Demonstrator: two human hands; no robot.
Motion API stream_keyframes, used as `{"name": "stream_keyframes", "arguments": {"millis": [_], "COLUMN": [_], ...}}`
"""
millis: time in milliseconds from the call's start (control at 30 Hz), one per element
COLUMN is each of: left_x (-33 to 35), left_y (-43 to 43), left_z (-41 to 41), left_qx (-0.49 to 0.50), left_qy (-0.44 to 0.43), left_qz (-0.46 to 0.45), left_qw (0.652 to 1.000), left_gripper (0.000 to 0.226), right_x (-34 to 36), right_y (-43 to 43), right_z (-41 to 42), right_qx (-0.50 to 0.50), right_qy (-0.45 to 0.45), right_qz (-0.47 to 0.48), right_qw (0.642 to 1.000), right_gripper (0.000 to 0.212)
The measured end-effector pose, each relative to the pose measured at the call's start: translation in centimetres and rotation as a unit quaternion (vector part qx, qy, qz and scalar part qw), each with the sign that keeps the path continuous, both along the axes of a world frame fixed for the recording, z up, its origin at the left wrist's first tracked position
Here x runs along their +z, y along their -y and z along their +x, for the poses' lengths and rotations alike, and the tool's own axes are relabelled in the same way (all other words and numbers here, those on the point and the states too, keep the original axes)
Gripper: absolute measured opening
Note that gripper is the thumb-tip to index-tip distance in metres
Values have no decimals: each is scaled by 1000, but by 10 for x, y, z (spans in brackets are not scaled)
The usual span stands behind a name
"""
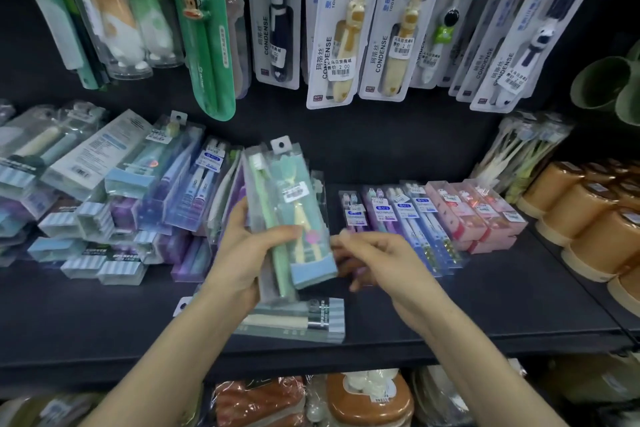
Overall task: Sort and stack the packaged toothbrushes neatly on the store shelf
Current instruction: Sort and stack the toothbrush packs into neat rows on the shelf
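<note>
The dark shelf (pixel 485 305) carries a loose heap of packs (pixel 104 191) at the left and a tidy row (pixel 415 218) at the right, probably the sorted ones. Between them the left hand (pixel 239 253) grips a clear toothbrush pack (pixel 294 211) upright, likely to check its kind. The right hand (pixel 377 263) is just beside its lower edge, fingers half curled. Blur hides whether it pinches anything. More hanging packs (pixel 346 28) fill the wall above.

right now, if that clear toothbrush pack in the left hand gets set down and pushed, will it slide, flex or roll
Probably slippery: the clear toothbrush pack has glossy plastic walls. Likely light and fairly stiff: it stands upright in the left hand without sagging. With flat faces, it should slide rather than roll.
</note>
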State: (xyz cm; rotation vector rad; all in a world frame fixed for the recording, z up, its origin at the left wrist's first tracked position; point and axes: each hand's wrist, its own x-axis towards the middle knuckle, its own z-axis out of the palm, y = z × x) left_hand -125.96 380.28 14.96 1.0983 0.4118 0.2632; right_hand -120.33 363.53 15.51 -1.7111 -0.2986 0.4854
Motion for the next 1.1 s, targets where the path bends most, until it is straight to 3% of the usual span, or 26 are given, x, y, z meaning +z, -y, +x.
{"name": "stream_keyframes", "arguments": {"millis": [67, 133, 200, 333, 567, 633, 700, 867, 1000, 1100], "left_x": [1, 4, 9, 11, 8, 7, 7, 6, 4, 1], "left_y": [-10, -18, -23, -31, -34, -34, -33, -29, -29, -29], "left_z": [-4, -7, -11, -14, -14, -13, -13, -10, -6, -2], "left_qx": [33, 46, 48, 51, 48, 47, 49, 53, 52, 50], "left_qy": [11, 23, 30, 29, 29, 29, 29, 33, 35, 32], "left_qz": [11, 18, 31, 58, 52, 53, 51, 56, 54, 54], "left_qw": [999, 999, 998, 997, 997, 997, 997, 996, 997, 997], "left_gripper": [70, 77, 82, 78, 75, 79, 82, 83, 74, 70], "right_x": [-7, -19, -32, -46, -46, -48, -47, -39, -35, -35], "right_y": [-7, -24, -43, -57, -59, -60, -61, -63, -58, -44], "right_z": [22, 39, 49, 57, 52, 53, 56, 55, 47, 39], "right_qx": [-77, -78, -60, -58, -70, -76, -87, -111, -157, -161], "right_qy": [105, 210, 204, 105, 90, 45, -20, -123, -41, 134], "right_qz": [-118, -282, -356, -337, -296, -242, -166, -68, -61, -205], "right_qw": [984, 933, 910, 934, 948, 966, 982, 984, 985, 956], "right_gripper": [35, 42, 47, 51, 48, 50, 39, 29, 31, 35]}}
